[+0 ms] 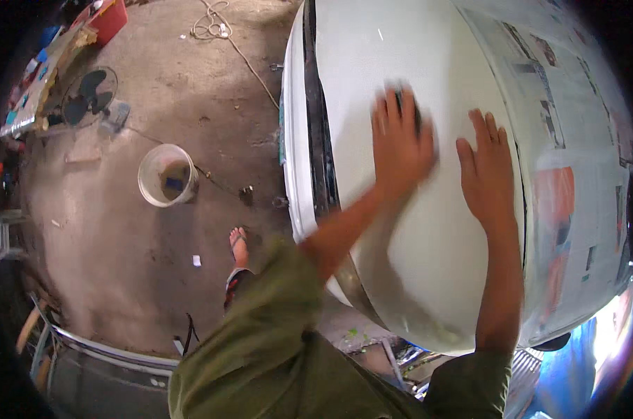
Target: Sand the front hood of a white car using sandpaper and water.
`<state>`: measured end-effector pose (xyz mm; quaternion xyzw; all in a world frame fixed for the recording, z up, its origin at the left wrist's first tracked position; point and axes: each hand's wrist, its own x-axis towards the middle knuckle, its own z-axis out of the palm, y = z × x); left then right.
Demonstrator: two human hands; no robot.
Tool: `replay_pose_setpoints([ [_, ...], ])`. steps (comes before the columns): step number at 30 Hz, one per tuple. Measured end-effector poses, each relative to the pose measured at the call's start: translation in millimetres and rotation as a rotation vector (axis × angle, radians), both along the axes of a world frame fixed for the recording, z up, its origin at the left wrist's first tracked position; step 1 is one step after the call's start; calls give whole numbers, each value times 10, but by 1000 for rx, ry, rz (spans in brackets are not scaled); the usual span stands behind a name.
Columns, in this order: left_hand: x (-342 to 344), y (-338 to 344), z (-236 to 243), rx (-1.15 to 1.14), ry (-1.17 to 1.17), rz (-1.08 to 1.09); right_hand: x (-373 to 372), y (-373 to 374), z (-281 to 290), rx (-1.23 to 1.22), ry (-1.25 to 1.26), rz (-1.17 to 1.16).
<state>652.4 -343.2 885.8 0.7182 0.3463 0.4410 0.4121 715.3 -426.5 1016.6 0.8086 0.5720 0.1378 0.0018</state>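
Observation:
A large pale white vehicle panel [407, 42], seemingly a hood, curves beneath both my hands. My left hand [402, 143], smeared by motion, presses over a dark pad [418, 117] against the panel; only the pad's edges show between and beside the fingers, so its exact kind is unclear. To the right, near the seam beside the masked area, my right hand [490, 173] rests flat on the panel with fingers extended and nothing in it. Printed paper sheets [557, 140] under a whitish film cover the vehicle part right of that seam.
On the concrete floor to the left stand a white bucket [149, 178] and a round fan [89, 98]. A pale rope or hose [243, 56] lies at the top. A sandaled foot [238, 241] is below the bucket. A dark gap [318, 126] runs along the panel's left edge.

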Motion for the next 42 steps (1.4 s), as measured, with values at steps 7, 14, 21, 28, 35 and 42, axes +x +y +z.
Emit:
replay_pose_setpoints([
  [7,-448,-168,-99,9,49,-137,-237,136,3,-197,-126,52],
  [14,-212,110,-100,-87,-100,-130,-175,40,74,-270,-182,-25],
  [21,-48,675,-497,-265,-12,18,-254,107,108,-316,-194,-42],
  [28,-473,-7,-940,-182,-35,-171,-239,106,34,-360,-170,-71],
  [35,-147,1130,-1158,-117,-122,-130,-237,159,57,-324,-170,-42],
  [42,-491,-146,-1115,-187,-115,-256,-213,81,153,-401,-255,-90],
])
